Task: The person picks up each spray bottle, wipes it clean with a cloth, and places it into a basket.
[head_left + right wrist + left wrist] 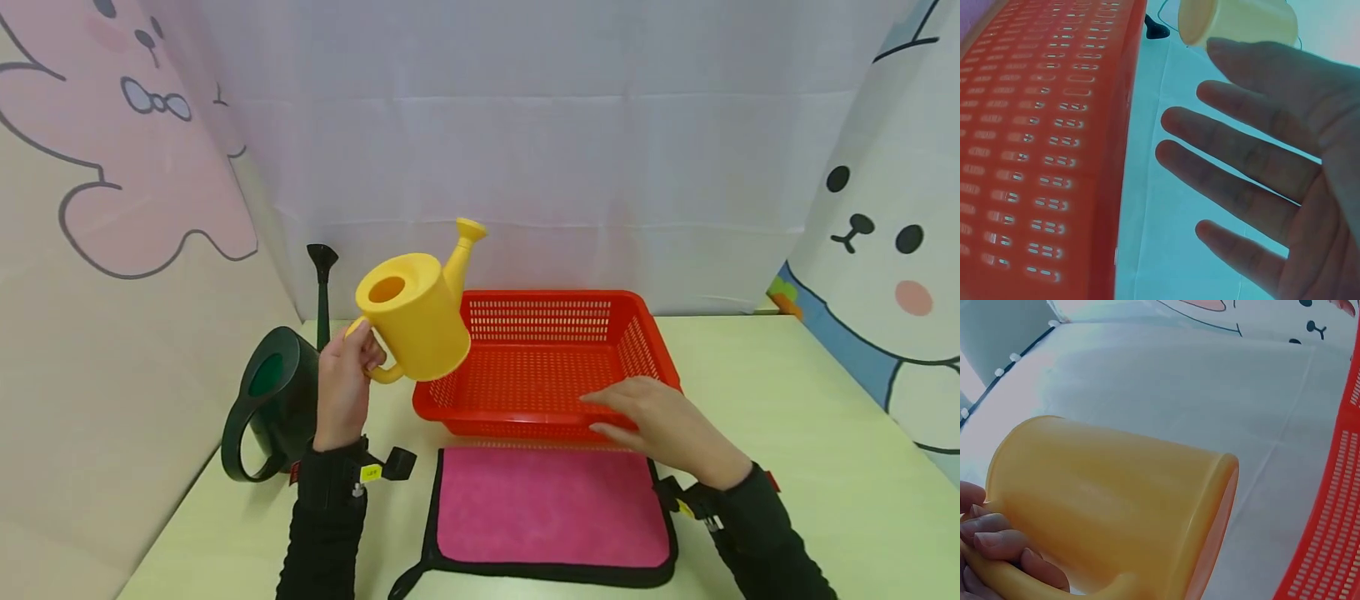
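Observation:
A yellow watering can [423, 321] is held up by its handle in my left hand [347, 375], at the left end of the red basket [540, 421]. Its spout points up and away to the right. In the left wrist view the curled fingers [1004, 540] wrap the handle of the yellow can [1110, 494]. My right hand [663, 417] is over the basket's front right edge, holding nothing. Its fingers [1235, 131] are spread and nearly straight in the right wrist view, beside the basket wall [1041, 156].
To the left, a dark green watering can [288, 392] with a long spout stands near the wall. A pink cloth with black edging [551, 508] lies flat before the basket. Behind the table [765, 400] hangs a pale curtain [547, 167].

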{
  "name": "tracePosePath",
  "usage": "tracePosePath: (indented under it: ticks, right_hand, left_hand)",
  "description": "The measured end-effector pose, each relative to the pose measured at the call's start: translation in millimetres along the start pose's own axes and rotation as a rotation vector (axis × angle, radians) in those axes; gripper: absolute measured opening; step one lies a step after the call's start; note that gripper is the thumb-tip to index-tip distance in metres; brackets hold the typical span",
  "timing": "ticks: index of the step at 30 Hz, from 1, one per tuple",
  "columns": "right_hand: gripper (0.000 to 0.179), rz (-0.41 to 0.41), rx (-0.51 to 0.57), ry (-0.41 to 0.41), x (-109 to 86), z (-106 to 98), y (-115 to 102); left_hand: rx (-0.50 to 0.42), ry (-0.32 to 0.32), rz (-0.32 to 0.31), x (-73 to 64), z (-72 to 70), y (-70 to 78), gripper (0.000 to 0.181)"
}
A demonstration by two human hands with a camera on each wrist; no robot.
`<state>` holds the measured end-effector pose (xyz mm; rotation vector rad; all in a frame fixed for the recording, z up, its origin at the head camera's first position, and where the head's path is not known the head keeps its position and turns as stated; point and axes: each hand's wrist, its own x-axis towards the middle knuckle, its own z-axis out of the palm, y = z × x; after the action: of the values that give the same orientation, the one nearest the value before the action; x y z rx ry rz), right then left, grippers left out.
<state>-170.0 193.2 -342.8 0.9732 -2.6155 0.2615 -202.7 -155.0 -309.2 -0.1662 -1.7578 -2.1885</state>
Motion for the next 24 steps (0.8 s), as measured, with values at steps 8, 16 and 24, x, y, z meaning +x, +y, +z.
tracePosePath:
  ticks: [8,16,24]
  right_hand:
    - [0.038,0.004,-0.002,-0.007,-2.0,-1,0]
    - [0.038,-0.002,-0.002,-0.016,-3.6,-1,-3]
    - [0.039,-0.055,0.029,-0.007,-5.0,-4,-15]
  left_hand:
    - [-0.127,-0.228,-0.021,-2.8,22.3,-2.2,0.031]
    - [-0.121,-0.280,-0.105,-7.4,38.8,-9.8,0.033]
    - [-0.108,-0.275,-0.096,-14.1,45.7,-15.0,0.032]
